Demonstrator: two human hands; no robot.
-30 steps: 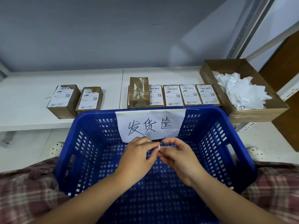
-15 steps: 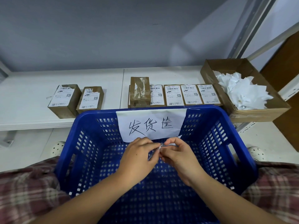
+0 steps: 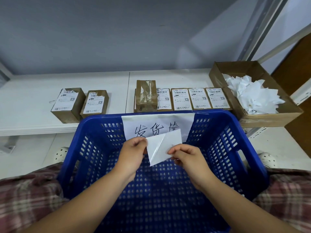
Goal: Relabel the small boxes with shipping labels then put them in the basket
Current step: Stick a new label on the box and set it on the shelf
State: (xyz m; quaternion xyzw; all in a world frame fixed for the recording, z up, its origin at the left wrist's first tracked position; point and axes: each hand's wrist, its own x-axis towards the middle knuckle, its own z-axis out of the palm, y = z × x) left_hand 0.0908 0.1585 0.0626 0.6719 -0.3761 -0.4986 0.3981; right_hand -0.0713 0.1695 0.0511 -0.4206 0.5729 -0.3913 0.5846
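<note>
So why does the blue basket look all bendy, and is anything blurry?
Head view: the wide lens bows the basket rim and tilts the shelf post. Head view: the light is soft and the shadows are faint. Head view: the half-peeled label shines a little, and the print on the small boxes is too small to read.

Over the blue basket (image 3: 235,132), the left hand (image 3: 133,153) and the right hand (image 3: 186,158) pinch opposite edges of a white label (image 3: 161,147), its two layers partly parted, just in front of a handwritten paper sign (image 3: 158,122). On the shelf (image 3: 33,98), a taped box (image 3: 146,95) and a row of labelled boxes (image 3: 198,98) lie at twelve o'clock, two more boxes (image 3: 69,103) at ten — a cardboard tray (image 3: 269,118) of paper scraps (image 3: 254,95) at two.
</note>
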